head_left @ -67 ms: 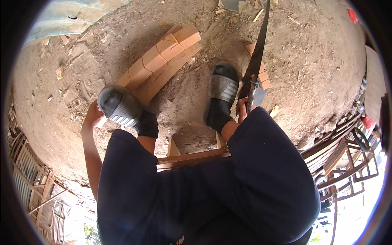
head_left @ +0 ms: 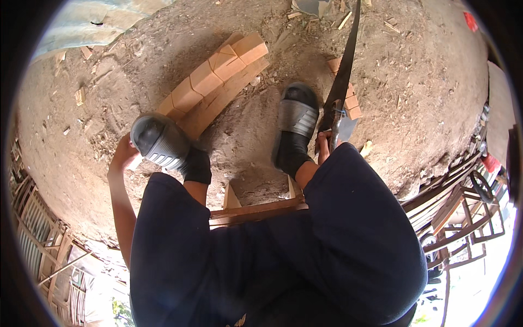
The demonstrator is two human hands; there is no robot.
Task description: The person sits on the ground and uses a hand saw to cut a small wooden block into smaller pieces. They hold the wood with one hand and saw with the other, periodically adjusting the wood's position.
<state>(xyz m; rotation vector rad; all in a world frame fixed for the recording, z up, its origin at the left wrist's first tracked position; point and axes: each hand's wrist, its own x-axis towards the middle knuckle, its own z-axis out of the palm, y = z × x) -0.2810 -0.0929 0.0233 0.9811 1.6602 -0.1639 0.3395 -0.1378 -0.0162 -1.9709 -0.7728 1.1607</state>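
My right hand (head_left: pixel 324 146), beside my right sandal, is closed around the handle of a handsaw (head_left: pixel 344 71). The long dark blade points away from me, toward the far edge. My left hand (head_left: pixel 125 155) is down at the outer side of my left sandal (head_left: pixel 159 141), which hides its fingers. A pale edge shows beside that hand, too small to name. Under the left sandal's toe lies a row of reddish-brown wooden blocks (head_left: pixel 207 79), with a flat board (head_left: pixel 231 92) alongside. Another short row of blocks (head_left: pixel 353 102) is partly behind the saw.
I sit on a low wooden stool (head_left: pixel 256 209) above a dirt floor strewn with wood chips. My right sandal (head_left: pixel 298 111) stands between the block rows. A pale sheet (head_left: pixel 95 24) lies far left. Wooden frames (head_left: pixel 468 218) stand at right, slatted wood (head_left: pixel 46 245) at left.
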